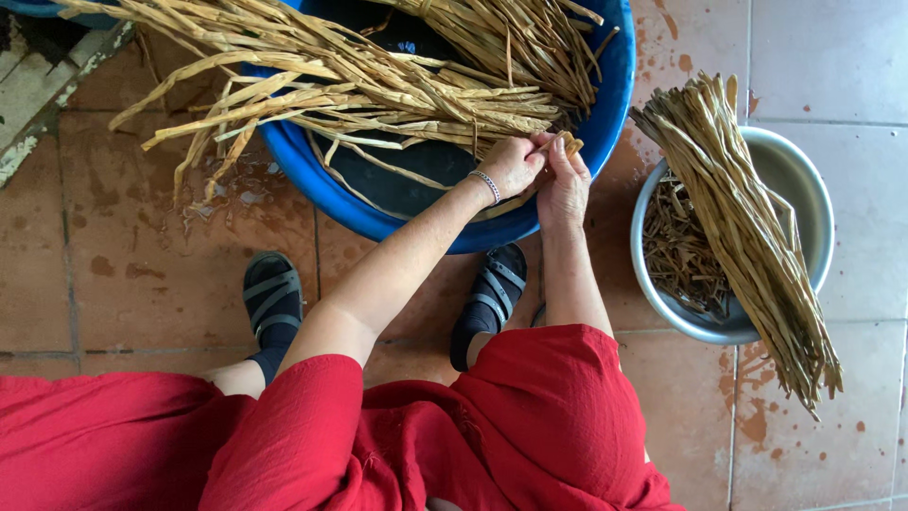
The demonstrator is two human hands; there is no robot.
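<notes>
Dried stalks (378, 80), long, flat and straw-coloured, kind of twisted and leathery looking, lie piled across the blue tub (610, 90) just above both hands. Some ends hang way out over the tub's rim, off to the far side of the left hand (511, 166), and they look a bit frayed and darker there. Both hands meet at the tub's near edge, fingers pinched shut on one stalk end (566, 144) that pokes out between them; it's tan, short where it shows, and I can't tell how far it runs back into the pile. The left wrist has a thin beaded bracelet (486, 185).

Off past the right hand (565, 185) sits a grey metal basin (804, 189) with a tidy bundle (747, 237) of the same stalks lying slantwise across it, all lined up lengthwise, sticking out over the rim at both ends. Under that bundle there's darker brown scraps (676, 255) down in the basin. Below the hands: black sandals (274, 298) on reddish floor tiles (142, 265).
</notes>
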